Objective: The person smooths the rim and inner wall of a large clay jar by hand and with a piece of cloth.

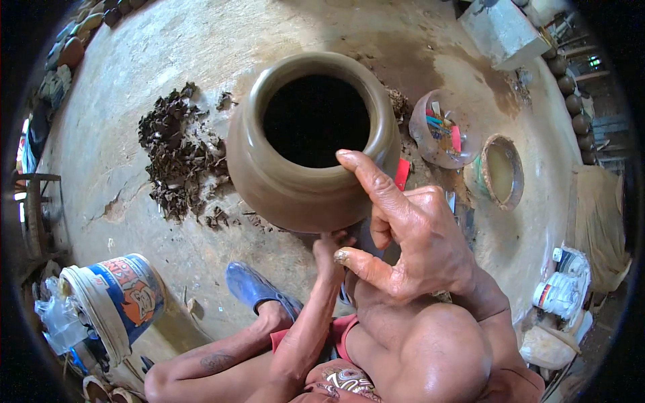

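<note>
A large wet clay pot (295,195) with a wide dark mouth stands in front of me, its brown-grey surface shiny. At the near right of its rim, the index fingertip of my right hand (423,235) overlaps the lip and appears to touch it. That hand's thumb points left, apart from the index finger, and the other fingers are curled; nothing shows in its grasp. Below the pot's near side is my left hand (329,252), close to the base. The pot's lower edge and shadow partly hide its fingers, and whatever supports the pot is hidden too.
Dark clay scraps (178,151) lie left of the pot. To its right are a clear tub (460,158) of small tools, a bowl of cloudy water (500,171) and a red piece (402,174). A white-and-blue bucket (134,289) stands near left; a pale block (504,33) sits far right.
</note>
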A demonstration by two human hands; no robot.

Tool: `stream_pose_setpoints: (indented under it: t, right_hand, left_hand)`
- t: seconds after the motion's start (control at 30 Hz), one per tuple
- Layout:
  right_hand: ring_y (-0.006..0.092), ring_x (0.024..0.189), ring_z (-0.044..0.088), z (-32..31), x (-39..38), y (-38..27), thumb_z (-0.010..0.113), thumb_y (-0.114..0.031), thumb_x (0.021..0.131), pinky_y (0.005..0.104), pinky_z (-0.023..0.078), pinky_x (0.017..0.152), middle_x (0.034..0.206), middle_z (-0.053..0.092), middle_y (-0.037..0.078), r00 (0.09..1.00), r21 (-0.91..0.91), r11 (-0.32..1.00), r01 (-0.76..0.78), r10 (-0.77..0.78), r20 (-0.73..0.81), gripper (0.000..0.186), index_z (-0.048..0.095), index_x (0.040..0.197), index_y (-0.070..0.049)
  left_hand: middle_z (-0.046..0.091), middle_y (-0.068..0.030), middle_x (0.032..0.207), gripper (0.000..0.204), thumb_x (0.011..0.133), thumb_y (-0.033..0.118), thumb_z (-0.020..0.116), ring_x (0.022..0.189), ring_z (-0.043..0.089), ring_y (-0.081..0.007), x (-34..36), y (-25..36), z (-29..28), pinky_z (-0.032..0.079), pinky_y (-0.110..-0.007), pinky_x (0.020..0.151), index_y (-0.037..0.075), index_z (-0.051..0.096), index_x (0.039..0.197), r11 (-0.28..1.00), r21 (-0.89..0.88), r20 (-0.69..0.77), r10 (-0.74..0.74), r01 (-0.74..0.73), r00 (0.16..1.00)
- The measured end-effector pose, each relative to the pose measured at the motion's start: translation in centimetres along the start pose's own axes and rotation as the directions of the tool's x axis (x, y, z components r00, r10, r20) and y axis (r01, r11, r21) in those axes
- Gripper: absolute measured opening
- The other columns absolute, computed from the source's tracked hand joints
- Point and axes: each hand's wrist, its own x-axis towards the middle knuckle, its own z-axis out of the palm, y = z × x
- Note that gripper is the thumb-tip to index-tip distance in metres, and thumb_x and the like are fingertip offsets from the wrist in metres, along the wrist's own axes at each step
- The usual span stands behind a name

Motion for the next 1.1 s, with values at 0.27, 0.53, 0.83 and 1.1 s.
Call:
stream_pose_setpoints:
  t: [0.27,0.53,0.83,1.1]
  right_hand:
    - [0.0216,0.049,0.061,0.6,0.5,-2.2,0.084,-0.016,0.073,0.0345,0.051,0.054,0.057,0.059,0.009,0.997,0.168,0.983,-0.071,0.065,0.041,0.106,0.028,0.162,0.0]
    - [0.0161,0.048,0.054,0.6,0.9,-2.9,0.085,-0.016,0.076,0.0312,0.047,0.053,0.056,0.056,0.005,0.996,0.207,0.976,-0.063,0.047,0.082,0.105,0.028,0.163,-0.001]
    - [0.0227,0.058,0.066,-3.4,3.3,0.1,0.071,0.001,0.085,0.0342,0.053,0.06,0.072,0.07,0.011,0.961,-0.165,0.983,0.076,-0.116,-0.252,0.05,0.066,0.134,-0.006]
    - [0.0365,0.074,0.07,-9.9,9.7,-1.7,0.061,-0.009,0.083,0.0487,0.056,0.07,0.085,0.073,0.019,0.959,-0.64,0.757,0.131,0.066,0.275,0.043,0.073,0.124,-0.015]
  left_hand:
    - [0.07,-0.0146,0.102,0.069,0.102,0.066,0.05,0.075,0.072,-0.022,9.2,7.4,-7.5,0.057,-0.034,0.057,0.0,0.053,0.123,0.722,0.256,-0.177,0.689,-0.643,0.703]
    - [0.066,-0.0236,0.12,0.083,0.101,0.066,0.051,0.096,0.071,-0.0294,4.5,2.5,-4.0,0.057,-0.039,0.08,-0.01,0.053,0.134,0.951,0.199,-0.224,0.279,-0.236,0.934]
    - [0.067,-0.0081,0.1,0.063,0.102,0.061,0.056,0.091,0.06,-0.0188,9.1,15.0,-6.6,0.05,-0.036,0.083,-0.001,0.065,0.113,0.711,0.402,-0.178,0.679,-0.577,0.713]
    - [0.071,-0.0265,0.095,0.075,0.101,0.066,0.051,0.068,0.068,-0.034,3.4,3.6,-2.2,0.054,-0.042,0.056,-0.008,0.064,0.11,0.846,0.173,-0.351,0.531,-0.504,0.771]
